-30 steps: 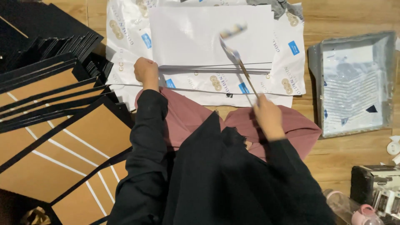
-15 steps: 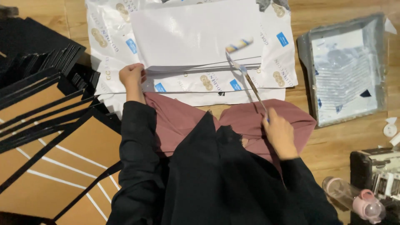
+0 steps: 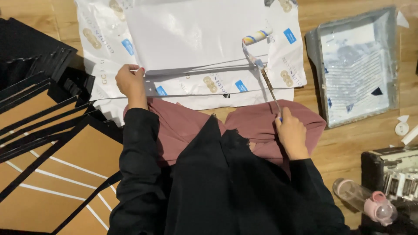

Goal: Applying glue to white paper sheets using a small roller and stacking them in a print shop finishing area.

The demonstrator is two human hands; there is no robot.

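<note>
At twelve o'clock from the person's lap, a white board [image 3: 196, 37] lies flat on printed white sheets [image 3: 100, 39] spread over the wooden floor [image 3: 348, 143]. On its right edge rests a small roller [image 3: 257, 36], its sleeve pale with yellow and blue stripes, lying slantwise with the frame and thin handle running down toward five o'clock. The right hand [image 3: 291, 135] is closed around the lower end of that handle, fist tight, held just above the pink-clad right knee. The left hand [image 3: 129, 82] sits at nine o'clock from the roller, fingers curled over the board's near left corner and pressing on it; whether the fingers pinch the edge or only rest on it cannot be told. Both arms wear black sleeves, and a black garment covers the lap over pink trousers [image 3: 261, 126]. At three o'clock from the board, well apart from it, a grey paint tray [image 3: 394, 61] lined with clear plastic sits on the floor. At nine and seven o'clock, black-edged brown panels [image 3: 52, 174] with white stripes fan out in an overlapping stack, and more black ones [image 3: 35, 56] are piled beyond them. At four o'clock, near the right elbow, a clear bottle [image 3: 363, 200] with a pink cap lies on its side beside a dark box [image 3: 392, 169].
</note>
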